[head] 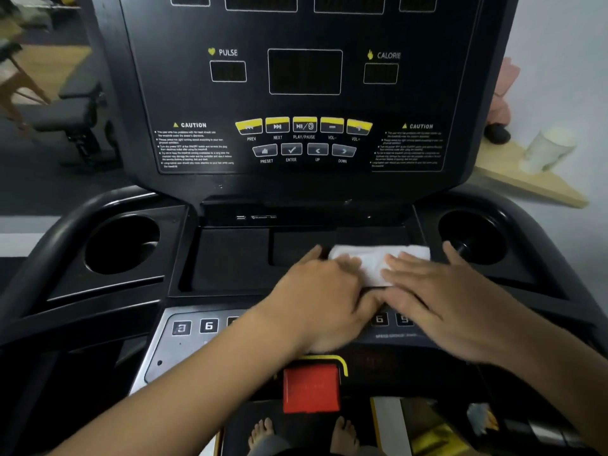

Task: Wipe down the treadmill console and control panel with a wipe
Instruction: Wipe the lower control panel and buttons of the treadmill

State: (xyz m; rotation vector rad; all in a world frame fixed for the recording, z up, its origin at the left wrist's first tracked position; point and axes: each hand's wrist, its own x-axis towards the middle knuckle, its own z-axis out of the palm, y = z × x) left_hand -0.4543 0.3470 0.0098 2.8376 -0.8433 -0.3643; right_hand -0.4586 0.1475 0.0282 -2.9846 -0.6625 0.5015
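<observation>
Fingers, head view: left fingers (349,265) and right fingers (406,262) lie straight and flat, curled round nothing, pressing on the wipe (371,260).
Left hand (324,291): palm down, on the wipe's left part, thumb spread to the far side.
Right hand (437,301): palm down, covering the wipe's right near part, touching the left hand.
Wipe: white, folded, flat in the right half of the shallow tray (230,258), below the upright console (306,70).
Control panel (194,327): number keys 3 and 6 show to the left; the hands and wrists cover the middle.
Cup holders: left cup holder (121,243) and right cup holder (473,236) flank the tray.
Red button (311,386): near, between the forearms.
</observation>
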